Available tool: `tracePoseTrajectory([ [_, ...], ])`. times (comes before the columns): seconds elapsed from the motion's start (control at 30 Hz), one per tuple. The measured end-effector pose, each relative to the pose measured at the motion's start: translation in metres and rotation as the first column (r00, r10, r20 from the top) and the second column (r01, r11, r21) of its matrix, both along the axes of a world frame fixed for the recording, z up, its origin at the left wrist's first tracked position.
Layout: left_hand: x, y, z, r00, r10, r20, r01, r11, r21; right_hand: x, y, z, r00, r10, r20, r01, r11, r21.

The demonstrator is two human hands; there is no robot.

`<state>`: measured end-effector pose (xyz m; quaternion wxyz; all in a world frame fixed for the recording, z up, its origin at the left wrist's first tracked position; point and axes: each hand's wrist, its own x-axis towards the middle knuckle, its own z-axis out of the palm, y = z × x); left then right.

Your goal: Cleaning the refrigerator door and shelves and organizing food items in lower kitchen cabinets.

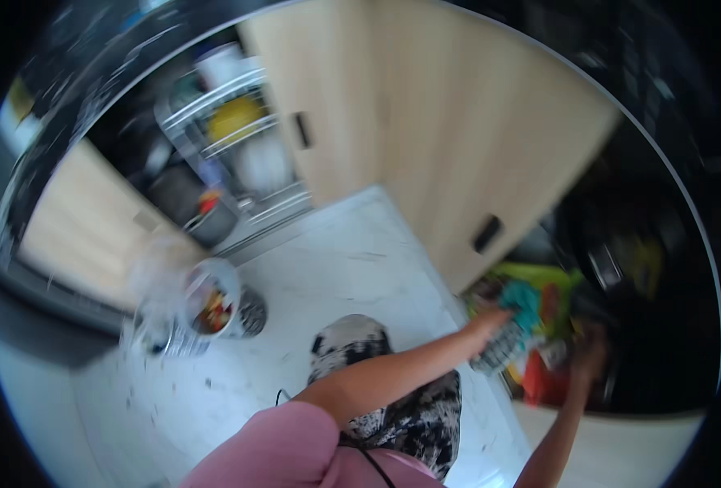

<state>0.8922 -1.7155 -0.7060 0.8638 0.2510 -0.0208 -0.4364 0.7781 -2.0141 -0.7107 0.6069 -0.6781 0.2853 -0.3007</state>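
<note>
My left hand (487, 325) is closed on a crumpled teal cloth or bag (523, 302) at the opening of the lower right cabinet. A grey patterned bundle (499, 350) hangs just below that hand; whether it is part of the same thing I cannot tell. My right hand (591, 354) reaches into the cabinet's dark interior, beside a red bag (544, 378). Its fingers are blurred and in shadow. Bright green packaging (556, 281) lies behind the teal thing, among several colourful packets.
Pale wooden cabinet doors (434, 163) rise ahead. At the left, a pull-out wire rack (222, 114) holds dishes and a yellow bowl (237, 120). On the white marbled floor (328, 260) stands a pail (234, 289) with scraps in it, beside clear plastic bags (161, 268).
</note>
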Motion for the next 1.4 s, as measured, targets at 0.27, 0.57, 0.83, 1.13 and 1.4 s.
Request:
tracePoseTrajectory([
  [0.27, 0.023, 0.058, 0.045, 0.962, 0.229, 0.146, -0.242, 0.967, 0.083, 0.039, 0.201, 0.173, 0.816, 0.563, 0.130, -0.576, 0.771, 0.271],
  [0.57, 0.010, 0.175, 0.086, 0.959, 0.265, 0.097, -0.281, 0.929, 0.240, 0.028, 0.213, 0.110, 0.660, 0.627, 0.415, -0.725, 0.386, 0.570],
  [0.83, -0.032, 0.156, 0.071, 0.942, 0.336, 0.019, -0.332, 0.915, 0.230, -0.027, 0.170, 0.049, 0.868, 0.360, 0.342, -0.479, 0.423, 0.769],
  [1.13, -0.061, 0.167, 0.098, 0.947, 0.322, -0.016, -0.312, 0.928, 0.202, 0.004, 0.203, 0.130, 0.746, 0.584, 0.320, -0.663, 0.605, 0.441],
  [1.4, -0.034, 0.188, 0.073, 0.940, 0.324, -0.103, -0.273, 0.899, 0.342, 0.035, 0.180, 0.159, 0.854, 0.467, 0.230, -0.469, 0.882, -0.048],
])
